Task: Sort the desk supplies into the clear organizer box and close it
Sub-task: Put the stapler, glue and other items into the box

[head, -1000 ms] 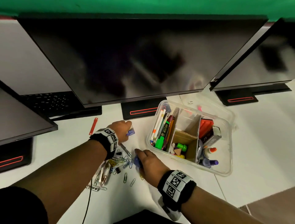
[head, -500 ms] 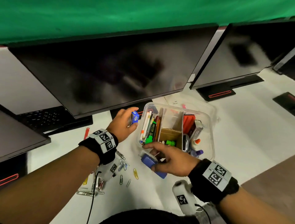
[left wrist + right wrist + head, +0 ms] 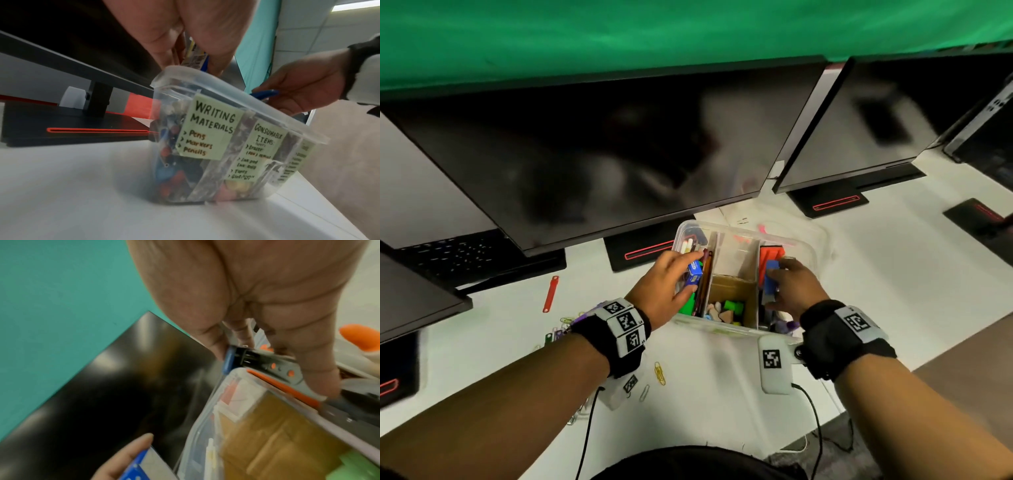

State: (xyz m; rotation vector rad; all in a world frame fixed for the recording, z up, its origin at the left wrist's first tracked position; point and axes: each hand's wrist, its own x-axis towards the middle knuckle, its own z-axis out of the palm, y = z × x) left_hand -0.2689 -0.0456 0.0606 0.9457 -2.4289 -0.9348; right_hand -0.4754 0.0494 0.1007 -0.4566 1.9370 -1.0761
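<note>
The clear organizer box (image 3: 722,329) stands open on the white desk, split by cardboard dividers, with pens in its left compartment. Its front labels (image 3: 207,128) read "Writing Materials" and "Consumable Items". My left hand (image 3: 671,281) pinches a small blue staple box (image 3: 694,272) just above the left pen compartment; the left wrist view shows the pinch (image 3: 197,55) at the rim. My right hand (image 3: 791,287) grips a blue stapler (image 3: 771,279) over the right compartment, beside a red item (image 3: 770,255). In the right wrist view the stapler (image 3: 236,360) crosses the box rim (image 3: 207,402).
Loose paper clips (image 3: 660,372) and a clip pile (image 3: 565,325) lie left of the box, with a red strip (image 3: 550,293) further back. Black monitors (image 3: 599,161) and their bases (image 3: 643,250) stand close behind. The clear lid (image 3: 820,240) lies behind the box. The desk edge (image 3: 893,356) runs at right.
Both hands have risen from the clip pile and moved right over the box: the left carries the small blue box, the right has picked up the blue stapler.
</note>
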